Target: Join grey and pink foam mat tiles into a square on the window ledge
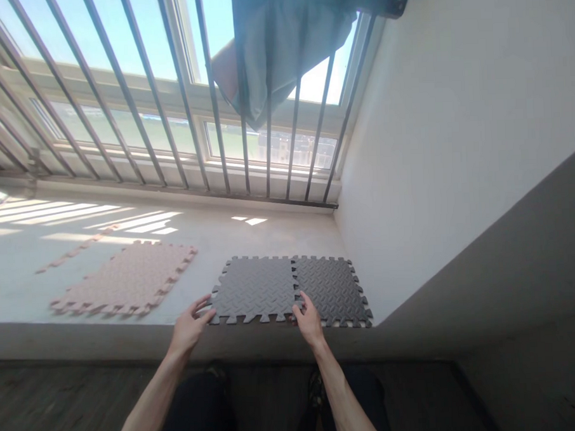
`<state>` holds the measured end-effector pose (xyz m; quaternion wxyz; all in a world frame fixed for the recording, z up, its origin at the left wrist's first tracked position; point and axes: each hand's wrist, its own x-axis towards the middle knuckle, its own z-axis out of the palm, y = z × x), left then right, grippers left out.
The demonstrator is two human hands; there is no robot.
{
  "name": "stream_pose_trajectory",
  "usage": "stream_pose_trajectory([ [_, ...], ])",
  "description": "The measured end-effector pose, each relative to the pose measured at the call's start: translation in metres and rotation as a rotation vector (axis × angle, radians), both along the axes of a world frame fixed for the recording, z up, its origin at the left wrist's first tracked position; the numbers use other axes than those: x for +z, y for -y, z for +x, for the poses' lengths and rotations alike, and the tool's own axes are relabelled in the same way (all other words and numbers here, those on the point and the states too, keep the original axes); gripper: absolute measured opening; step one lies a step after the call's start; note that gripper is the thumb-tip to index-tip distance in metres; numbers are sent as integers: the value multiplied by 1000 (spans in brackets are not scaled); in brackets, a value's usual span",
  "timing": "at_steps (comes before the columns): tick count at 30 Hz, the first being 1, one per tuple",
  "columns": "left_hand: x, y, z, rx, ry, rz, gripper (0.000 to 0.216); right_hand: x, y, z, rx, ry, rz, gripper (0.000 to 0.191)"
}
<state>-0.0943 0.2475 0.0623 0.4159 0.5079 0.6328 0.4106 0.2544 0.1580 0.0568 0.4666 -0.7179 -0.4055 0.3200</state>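
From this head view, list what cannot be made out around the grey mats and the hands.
- Near edge of the grey mats: partly covered by the right hand and left hand.
- Hanging cloth: top cut off by the frame edge.
- Pink strip: washed out by sun glare.

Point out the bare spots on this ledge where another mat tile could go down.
Bare ledge lies between the pink tile and the two joined grey tiles, and in a wider strip behind both, up to the window bars. The right corner by the wall is crowded: grey tiles fill it, with the left hand and right hand at their front edge.
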Motion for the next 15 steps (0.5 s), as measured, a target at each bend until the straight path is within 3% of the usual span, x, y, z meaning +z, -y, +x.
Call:
stream_pose_trajectory([
  [5, 7, -18, 7, -43, -74, 16, 67, 8, -8, 0, 65, 242, -104, 66],
  [10, -3, -16, 4, -79, -198, -48, 68, 11, -10, -2, 139, 420, -140, 64],
  [15, -12, -25, 7, -108, -328, 0, 58, 13, -14, -4, 160, 495, -185, 63],
])
